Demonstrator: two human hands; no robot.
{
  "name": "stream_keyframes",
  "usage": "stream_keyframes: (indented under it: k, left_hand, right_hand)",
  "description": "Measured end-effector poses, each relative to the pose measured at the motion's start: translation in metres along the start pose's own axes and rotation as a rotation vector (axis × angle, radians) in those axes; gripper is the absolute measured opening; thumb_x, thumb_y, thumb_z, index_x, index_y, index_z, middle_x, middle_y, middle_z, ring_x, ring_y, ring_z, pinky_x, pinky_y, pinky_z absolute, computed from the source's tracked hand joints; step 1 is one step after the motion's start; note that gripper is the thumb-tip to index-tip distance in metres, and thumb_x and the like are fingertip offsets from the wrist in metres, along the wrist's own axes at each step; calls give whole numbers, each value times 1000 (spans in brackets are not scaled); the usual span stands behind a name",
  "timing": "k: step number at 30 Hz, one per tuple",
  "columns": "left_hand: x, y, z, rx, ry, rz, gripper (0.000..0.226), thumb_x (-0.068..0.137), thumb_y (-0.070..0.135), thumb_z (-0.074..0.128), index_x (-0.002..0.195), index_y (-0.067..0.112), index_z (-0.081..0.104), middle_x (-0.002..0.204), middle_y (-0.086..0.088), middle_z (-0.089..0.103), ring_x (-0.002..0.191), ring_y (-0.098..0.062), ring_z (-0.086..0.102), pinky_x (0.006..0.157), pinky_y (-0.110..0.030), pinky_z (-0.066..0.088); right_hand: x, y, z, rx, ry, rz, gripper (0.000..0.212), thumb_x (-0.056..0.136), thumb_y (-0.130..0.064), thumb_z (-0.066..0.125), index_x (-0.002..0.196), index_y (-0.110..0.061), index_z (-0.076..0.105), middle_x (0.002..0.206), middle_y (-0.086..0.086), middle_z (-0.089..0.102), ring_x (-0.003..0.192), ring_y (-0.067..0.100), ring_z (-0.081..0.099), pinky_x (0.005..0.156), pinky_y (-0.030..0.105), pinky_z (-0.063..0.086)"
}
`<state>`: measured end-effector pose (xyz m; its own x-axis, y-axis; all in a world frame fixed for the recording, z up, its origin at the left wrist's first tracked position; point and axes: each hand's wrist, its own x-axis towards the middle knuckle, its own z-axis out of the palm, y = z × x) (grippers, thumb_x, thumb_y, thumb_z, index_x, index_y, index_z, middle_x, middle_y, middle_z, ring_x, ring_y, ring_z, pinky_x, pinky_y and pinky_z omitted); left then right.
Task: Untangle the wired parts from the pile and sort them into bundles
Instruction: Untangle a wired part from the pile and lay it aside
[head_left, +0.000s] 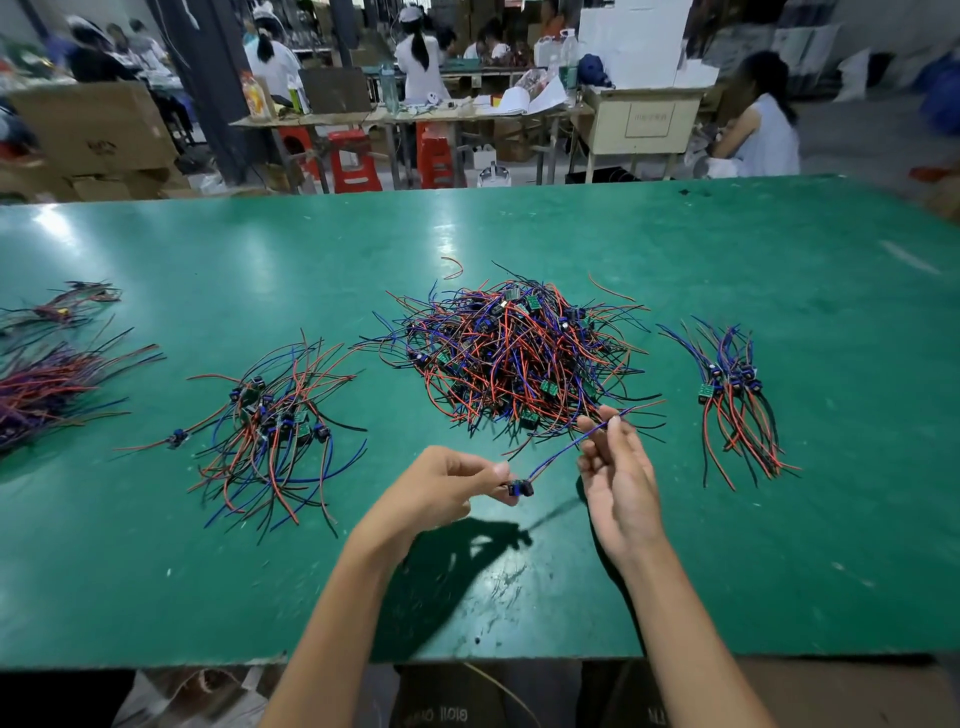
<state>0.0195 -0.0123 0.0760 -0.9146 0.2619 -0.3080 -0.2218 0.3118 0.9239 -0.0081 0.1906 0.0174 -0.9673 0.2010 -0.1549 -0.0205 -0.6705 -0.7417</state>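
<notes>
Wired part (521, 488) hangs above the surface (727, 545), near the pile (514, 358): light, limp leads. Left hand (447, 486) pinches its rigid component; right hand (615, 467) fingers (605, 418) pinch the blue lead. Grip the component; do not tug leads.

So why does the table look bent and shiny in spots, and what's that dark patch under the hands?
Head view: the wide-angle lens bows the far edge of the green table; overhead light leaves pale glare on its surface; the dark patch is the shadow cast by the left hand and its arm; the people behind are soft and blurred, while the central pile is sharp.
</notes>
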Motion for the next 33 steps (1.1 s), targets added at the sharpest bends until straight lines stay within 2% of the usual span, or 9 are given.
stream_keyframes:
  k: [6, 12, 15, 19, 25, 29, 33]
  left_hand:
    - [4, -17, -13, 149, 200, 43, 17, 94, 33, 70, 88, 23, 81, 75, 3, 77, 41, -2, 33, 46, -18, 28]
    - [4, -19, -9, 199, 286, 153, 15, 94, 35, 69, 89, 25, 79, 71, 9, 75, 43, 4, 43, 46, -9, 31]
    - [1, -19, -7, 215, 378, 255, 8, 91, 31, 74, 88, 28, 80, 69, 15, 73, 45, 2, 44, 48, -9, 33]
    - [-1, -21, -4, 276, 488, 390, 6, 83, 26, 82, 85, 32, 82, 77, 21, 73, 61, -8, 55, 60, -19, 44]
    - [0, -27, 5, 288, 548, 541, 18, 74, 10, 88, 87, 23, 83, 80, 12, 75, 78, -9, 63, 69, -12, 44]
    - [2, -30, 7, 280, 569, 566, 18, 74, 12, 87, 87, 24, 83, 79, 14, 74, 79, -11, 63, 69, -18, 49]
    - [4, -31, 7, 291, 563, 520, 7, 83, 21, 82, 88, 26, 81, 82, 14, 73, 82, -6, 65, 70, -17, 46]
  right_hand:
    - [-1, 1, 1, -69, 27, -26, 17, 105, -22, 51, 112, -21, 67, 88, -6, 74, 72, 2, 55, 71, 19, 43]
    - [-2, 0, 4, -65, 64, -33, 17, 104, -18, 52, 108, -18, 69, 86, -5, 74, 68, 1, 55, 68, 16, 45]
    - [-2, -1, 2, -15, 46, -13, 17, 104, -16, 51, 109, -18, 67, 86, -5, 75, 68, 0, 57, 63, 12, 48]
    - [0, -3, 1, 20, 21, 24, 19, 106, -16, 46, 107, -22, 64, 86, -8, 74, 67, 1, 58, 63, 12, 46]
    - [-2, -6, -1, 72, 14, 73, 21, 106, -14, 43, 105, -24, 62, 90, -9, 74, 69, 4, 57, 70, 19, 41]
    - [-3, -8, 0, 84, 20, 77, 21, 106, -14, 43, 103, -24, 61, 88, -9, 72, 70, 5, 53, 70, 21, 39]
    - [-4, -7, 1, 75, 34, 52, 18, 105, -16, 46, 104, -23, 63, 88, -7, 70, 66, 3, 53, 65, 17, 43]
